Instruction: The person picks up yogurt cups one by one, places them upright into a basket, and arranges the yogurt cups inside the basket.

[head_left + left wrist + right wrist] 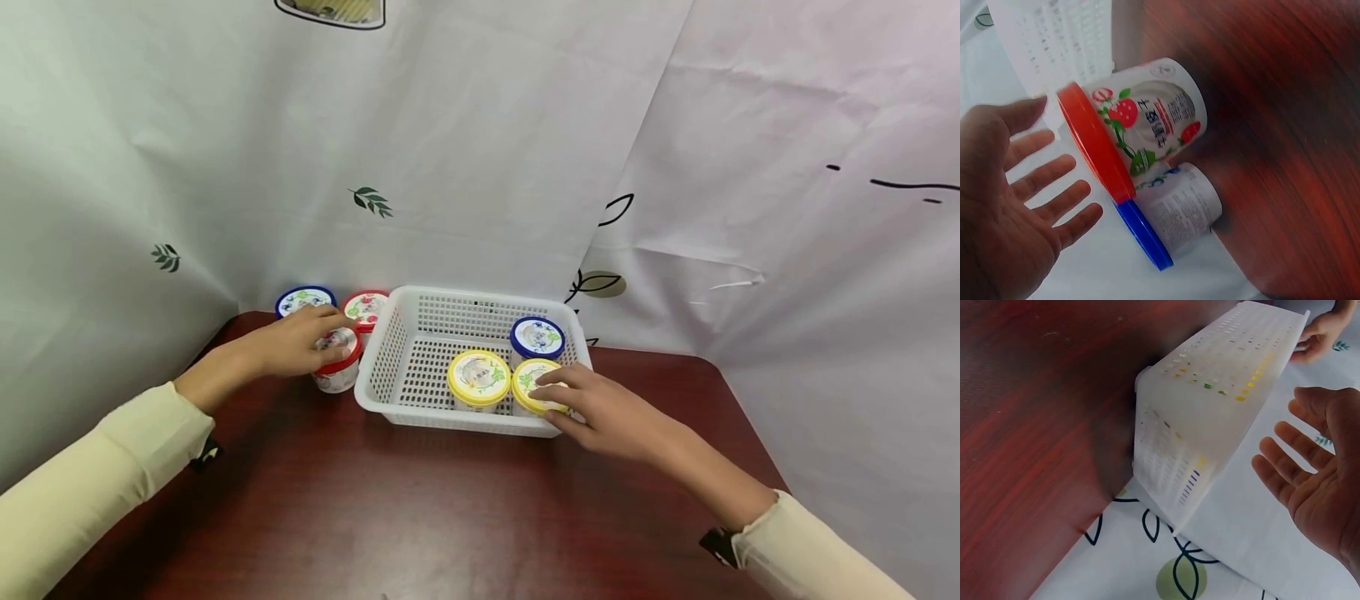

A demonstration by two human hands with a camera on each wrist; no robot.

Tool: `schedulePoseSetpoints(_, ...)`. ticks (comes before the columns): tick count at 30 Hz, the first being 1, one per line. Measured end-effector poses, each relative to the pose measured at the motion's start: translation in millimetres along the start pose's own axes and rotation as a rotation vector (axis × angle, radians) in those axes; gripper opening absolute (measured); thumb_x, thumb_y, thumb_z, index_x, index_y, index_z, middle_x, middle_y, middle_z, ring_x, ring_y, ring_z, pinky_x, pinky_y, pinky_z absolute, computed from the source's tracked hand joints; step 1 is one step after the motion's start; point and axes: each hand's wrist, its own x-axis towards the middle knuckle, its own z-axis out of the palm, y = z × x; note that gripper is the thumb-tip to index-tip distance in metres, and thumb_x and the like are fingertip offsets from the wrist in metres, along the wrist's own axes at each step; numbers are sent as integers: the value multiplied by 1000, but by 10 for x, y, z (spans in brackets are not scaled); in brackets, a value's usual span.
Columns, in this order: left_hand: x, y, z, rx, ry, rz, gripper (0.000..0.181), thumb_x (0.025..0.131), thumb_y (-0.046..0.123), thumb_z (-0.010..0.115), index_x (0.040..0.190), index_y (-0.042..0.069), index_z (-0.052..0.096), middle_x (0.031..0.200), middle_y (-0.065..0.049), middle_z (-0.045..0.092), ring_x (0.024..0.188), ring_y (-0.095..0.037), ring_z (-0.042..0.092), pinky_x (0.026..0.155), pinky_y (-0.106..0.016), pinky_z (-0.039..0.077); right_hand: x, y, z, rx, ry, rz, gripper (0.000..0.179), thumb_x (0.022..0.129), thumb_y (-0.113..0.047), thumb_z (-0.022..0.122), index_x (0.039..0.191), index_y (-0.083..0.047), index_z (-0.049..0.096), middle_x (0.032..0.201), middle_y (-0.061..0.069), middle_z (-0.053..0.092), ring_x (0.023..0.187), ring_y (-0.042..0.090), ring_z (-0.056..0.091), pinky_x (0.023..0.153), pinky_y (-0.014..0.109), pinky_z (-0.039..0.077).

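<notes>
My left hand [300, 340] hovers with loosely spread fingers over a paper tub with a red lid [336, 380], just left of the white basket. The left wrist view shows strawberries printed on this tub [1147, 119], with the palm and fingers apart from its lid. My right hand [603, 410] is over the basket's front right corner, fingers extended above a yellow-lidded tub [528, 377]. In the right wrist view the right hand [1316, 481] has nothing in its grasp beside the white perforated basket [1204, 400].
Inside the basket [420, 419] stand another yellow-lidded tub [477, 377] and a blue-lidded one [537, 337]. Behind my left hand are a blue-lidded tub [303, 298] and a second red-lidded tub [366, 307]. A printed white curtain [480, 167] hangs behind the dark red table [450, 508].
</notes>
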Motion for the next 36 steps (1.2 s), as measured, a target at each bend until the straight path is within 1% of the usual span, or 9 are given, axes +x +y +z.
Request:
schedulePoseSetpoints(4, 23, -25, -2, 33, -24, 15, 55, 104, 35, 77, 153, 11, 68, 156, -24, 62, 147, -54, 54, 117, -80, 48, -86, -13, 4, -39, 35, 5, 32, 102, -18, 83, 134, -17, 81, 136, 3, 77, 127, 24, 73, 106, 46, 62)
schedulePoseSetpoints(8, 41, -28, 8, 60, -27, 45, 49, 104, 38, 77, 148, 15, 73, 153, -20, 65, 142, -48, 59, 116, -76, 50, -163, -33, 18, -58, 49, 12, 34, 101, -18, 85, 134, -19, 82, 130, 0, 78, 119, 19, 75, 100, 43, 64)
schedulePoseSetpoints(12, 57, -24, 11, 60, -25, 77, 46, 104, 41, 78, 143, 17, 75, 149, -17, 67, 138, -44, 62, 116, -74, 51, -220, -41, 34, -65, 58, 14, 33, 98, -17, 87, 131, -19, 83, 124, -3, 78, 111, 15, 75, 95, 40, 64)
schedulePoseSetpoints(17, 67, -33, 2, 62, -38, 93, 49, 100, 39, 81, 144, 17, 75, 150, -18, 67, 139, -45, 62, 116, -75, 50, -283, -40, 51, -70, 63, 15, 33, 97, -18, 88, 129, -22, 83, 122, -6, 78, 105, 11, 74, 90, 38, 64)
schedulePoseSetpoints(21, 77, -46, 0, 65, -43, 108, 50, 99, 35, 82, 145, 16, 75, 149, -18, 66, 138, -45, 62, 116, -73, 50, -334, -16, 81, -81, 73, -3, 36, 94, -12, 89, 129, -21, 83, 120, -4, 78, 103, 13, 74, 88, 38, 64)
schedulePoseSetpoints(26, 67, -32, -29, 53, -60, 98, 51, 97, 35, 82, 145, 18, 75, 150, -18, 65, 140, -46, 59, 115, -75, 50, -380, 24, 134, -122, 112, -65, 39, 92, -4, 88, 128, -18, 83, 119, -2, 81, 103, 17, 77, 88, 40, 65)
schedulePoseSetpoints(29, 60, -20, -51, 38, -86, 85, 54, 94, 36, 85, 145, 20, 75, 151, -18, 64, 141, -46, 57, 115, -76, 50, -396, 32, 160, -147, 138, -95, 40, 92, -2, 88, 128, -18, 83, 119, -1, 81, 103, 18, 78, 88, 39, 66)
schedulePoseSetpoints(32, 67, -12, -79, 22, -126, 71, 61, 90, 38, 89, 146, 21, 74, 153, -16, 62, 143, -47, 55, 114, -76, 52, -403, 31, 179, -158, 152, -109, 41, 91, 0, 87, 128, -17, 83, 119, 0, 81, 103, 19, 78, 89, 39, 66)
schedulePoseSetpoints(36, 90, 7, -159, -8, -209, 40, 72, 81, 39, 95, 148, 24, 72, 158, -18, 57, 145, -50, 51, 110, -76, 56, -408, 31, 202, -168, 154, -116, 43, 90, 2, 86, 129, -16, 83, 119, 0, 82, 104, 19, 78, 89, 38, 66)
